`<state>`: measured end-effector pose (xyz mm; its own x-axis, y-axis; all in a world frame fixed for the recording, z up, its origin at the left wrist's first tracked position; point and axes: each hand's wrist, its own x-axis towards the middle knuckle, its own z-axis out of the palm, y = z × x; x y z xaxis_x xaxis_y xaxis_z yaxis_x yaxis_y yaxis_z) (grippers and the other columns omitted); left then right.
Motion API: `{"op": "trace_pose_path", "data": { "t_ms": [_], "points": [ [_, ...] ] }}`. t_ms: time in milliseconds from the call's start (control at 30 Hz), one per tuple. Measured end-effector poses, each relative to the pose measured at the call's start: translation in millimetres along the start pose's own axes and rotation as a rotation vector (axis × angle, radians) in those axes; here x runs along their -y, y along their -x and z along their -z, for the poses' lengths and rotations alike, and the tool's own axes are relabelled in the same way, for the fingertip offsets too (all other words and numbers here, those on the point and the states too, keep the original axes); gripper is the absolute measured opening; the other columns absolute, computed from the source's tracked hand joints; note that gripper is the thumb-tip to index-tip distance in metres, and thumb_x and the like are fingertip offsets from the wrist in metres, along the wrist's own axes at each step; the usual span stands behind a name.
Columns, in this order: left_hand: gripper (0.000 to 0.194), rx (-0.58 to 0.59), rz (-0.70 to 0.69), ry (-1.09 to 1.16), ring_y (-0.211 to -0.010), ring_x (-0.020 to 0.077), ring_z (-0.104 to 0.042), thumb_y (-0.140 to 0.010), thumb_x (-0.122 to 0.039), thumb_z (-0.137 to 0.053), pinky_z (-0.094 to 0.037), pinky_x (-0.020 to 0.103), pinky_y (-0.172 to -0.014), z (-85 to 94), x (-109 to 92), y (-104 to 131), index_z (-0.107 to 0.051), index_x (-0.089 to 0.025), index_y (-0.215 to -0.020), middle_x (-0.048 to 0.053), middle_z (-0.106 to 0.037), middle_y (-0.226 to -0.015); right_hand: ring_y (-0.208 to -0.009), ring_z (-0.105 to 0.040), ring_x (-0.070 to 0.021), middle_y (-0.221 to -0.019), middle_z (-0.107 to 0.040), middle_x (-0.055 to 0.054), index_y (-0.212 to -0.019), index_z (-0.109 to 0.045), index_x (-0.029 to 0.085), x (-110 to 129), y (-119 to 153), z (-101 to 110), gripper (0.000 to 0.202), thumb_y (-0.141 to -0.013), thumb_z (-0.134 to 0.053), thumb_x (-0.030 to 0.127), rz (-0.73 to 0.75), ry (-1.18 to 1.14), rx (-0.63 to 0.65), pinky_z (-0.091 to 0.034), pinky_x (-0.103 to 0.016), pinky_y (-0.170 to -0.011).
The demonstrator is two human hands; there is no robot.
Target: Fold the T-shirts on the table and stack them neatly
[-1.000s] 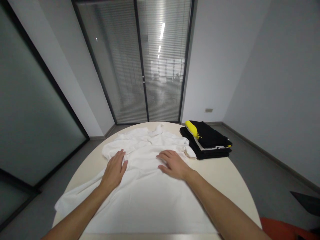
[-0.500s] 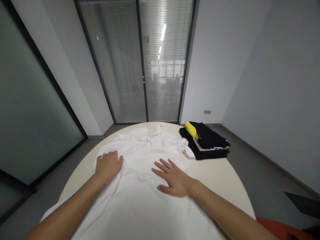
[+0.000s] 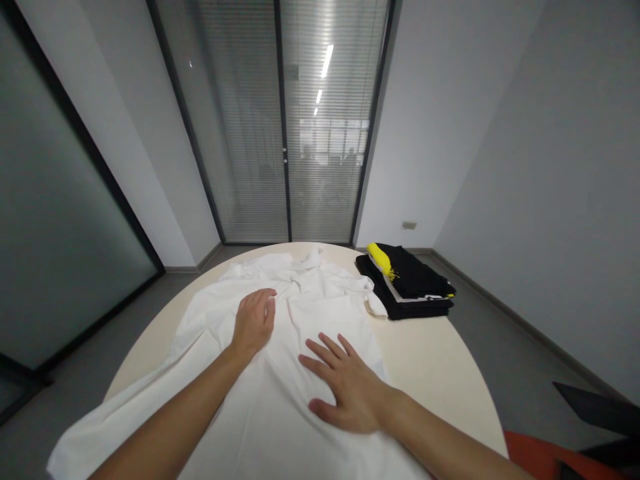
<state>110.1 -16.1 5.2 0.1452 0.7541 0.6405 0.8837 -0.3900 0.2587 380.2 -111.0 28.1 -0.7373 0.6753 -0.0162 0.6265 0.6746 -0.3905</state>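
A white shirt (image 3: 270, 413) lies spread and wrinkled over the round table, its bunched far end near the back edge. On the upper middle of the cloth is my left hand (image 3: 255, 323), fingers together and thumb drawn in, closed on the shirt; the fingertips are partly hidden. My right hand (image 3: 347, 387) rests palm down on the right half of the shirt, fingers spread flat. Creases run through the fabric between and beyond the two hands. The shirt's left side stretches toward the near left table edge.
A folded stack of black clothes (image 3: 420, 277), with a yellow piece (image 3: 379, 259) on top, sits at the back right of the pale round table (image 3: 440, 373). A red chair (image 3: 535, 457) stands at the lower right. Glass panels with blinds (image 3: 250, 133) rise behind the table.
My left hand has moved right, from the shirt's left side toward its middle. The cloth on the left now lies wider. My right hand has slid slightly nearer, still spread.
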Motion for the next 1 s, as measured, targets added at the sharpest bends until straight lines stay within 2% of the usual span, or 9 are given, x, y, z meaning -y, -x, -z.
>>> {"op": "trace_pose_path", "data": {
  "t_ms": [100, 200, 267, 400, 533, 633, 733, 867, 1000],
  "points": [
    [0.038, -0.080, 0.074, 0.061, -0.117, 0.0247, -0.059, -0.104, -0.033, -0.029, -0.044, 0.045, -0.105, 9.4, 18, 10, -0.063, -0.018, -0.113, 0.010, -0.068, -0.121, -0.146, -0.032, -0.0348, -0.158, -0.042, -0.009, -0.151, -0.044, 0.030, 2, -12, 3, 0.062, -0.096, -0.050, 0.059, -0.030, 0.038, -0.101, -0.020, -0.057, -0.118],
    [0.041, -0.093, 0.141, 0.059, -0.122, 0.0251, -0.057, -0.105, -0.035, -0.026, -0.042, 0.046, -0.110, 14.3, 30, 22, -0.063, -0.018, -0.113, 0.011, -0.066, -0.126, -0.119, -0.057, -0.0282, -0.126, -0.067, -0.011, -0.131, -0.061, 0.022, 3, -35, 14, 0.040, -0.102, -0.044, 0.044, -0.097, 0.098, -0.188, -0.038, -0.046, -0.103],
    [0.046, -0.045, 0.170, 0.007, -0.130, 0.0273, -0.053, -0.105, -0.036, -0.024, -0.039, 0.049, -0.114, 14.3, 32, 30, -0.062, -0.016, -0.121, 0.013, -0.062, -0.135, -0.110, -0.061, -0.0262, -0.114, -0.071, -0.011, -0.123, -0.064, 0.020, -1, -54, 22, 0.036, -0.102, -0.044, 0.040, -0.127, 0.130, -0.221, -0.041, -0.043, -0.099],
    [0.051, 0.128, 0.128, -0.168, -0.149, 0.0357, -0.030, -0.103, -0.040, -0.034, -0.029, 0.058, -0.118, 13.2, 26, 45, -0.052, -0.014, -0.143, 0.017, -0.041, -0.157, -0.137, -0.044, -0.0283, -0.149, -0.052, -0.013, -0.143, -0.052, 0.020, -19, -79, 18, 0.050, -0.099, -0.048, 0.044, -0.177, 0.162, -0.360, -0.030, -0.045, -0.114],
    [0.058, 0.267, -0.055, -0.214, -0.153, 0.0348, -0.022, -0.096, -0.033, -0.048, -0.026, 0.057, -0.120, 18.1, 13, 50, -0.043, -0.021, -0.152, 0.012, -0.026, -0.166, -0.152, -0.020, -0.0332, -0.164, -0.030, -0.011, -0.155, -0.038, 0.024, -31, -75, -7, 0.068, -0.097, -0.047, 0.058, -0.245, 0.156, -0.315, -0.008, -0.056, -0.123],
    [0.052, 0.365, -0.075, -0.203, -0.141, 0.0313, -0.045, -0.093, -0.032, -0.052, -0.037, 0.048, -0.115, 22.0, 2, 38, -0.053, -0.021, -0.144, 0.012, -0.047, -0.155, -0.155, -0.008, -0.0358, -0.168, -0.019, -0.009, -0.158, -0.032, 0.028, -27, -64, -18, 0.073, -0.095, -0.046, 0.062, -0.224, 0.157, -0.265, 0.000, -0.063, -0.121],
    [0.038, 0.372, -0.001, -0.213, -0.117, 0.0276, -0.062, -0.097, -0.031, -0.046, -0.046, 0.044, -0.105, 18.1, -7, 13, -0.062, -0.018, -0.129, 0.012, -0.067, -0.129, -0.155, 0.001, -0.0376, -0.170, -0.009, -0.008, -0.161, -0.024, 0.030, -18, -55, -18, 0.077, -0.094, -0.047, 0.061, -0.215, 0.153, -0.218, 0.000, -0.068, -0.119],
    [0.038, 0.340, 0.030, -0.184, -0.125, 0.0279, -0.057, -0.099, -0.032, -0.045, -0.043, 0.043, -0.107, -4.5, -15, -17, -0.060, -0.018, -0.131, 0.014, -0.062, -0.137, -0.155, 0.004, -0.0386, -0.169, -0.012, -0.008, -0.160, -0.026, 0.031, -6, -47, -16, 0.074, -0.095, -0.042, 0.063, -0.230, 0.113, -0.158, -0.001, -0.071, -0.117],
    [0.046, 0.366, 0.072, -0.197, -0.137, 0.0326, -0.048, -0.098, -0.038, -0.047, -0.035, 0.051, -0.114, -31.6, -19, -20, -0.057, -0.017, -0.137, 0.017, -0.053, -0.148, -0.154, 0.002, -0.0402, -0.169, -0.013, -0.007, -0.160, -0.028, 0.032, 3, -33, -21, 0.071, -0.097, -0.039, 0.063, -0.208, 0.092, -0.133, 0.000, -0.073, -0.116]
  ]
}}
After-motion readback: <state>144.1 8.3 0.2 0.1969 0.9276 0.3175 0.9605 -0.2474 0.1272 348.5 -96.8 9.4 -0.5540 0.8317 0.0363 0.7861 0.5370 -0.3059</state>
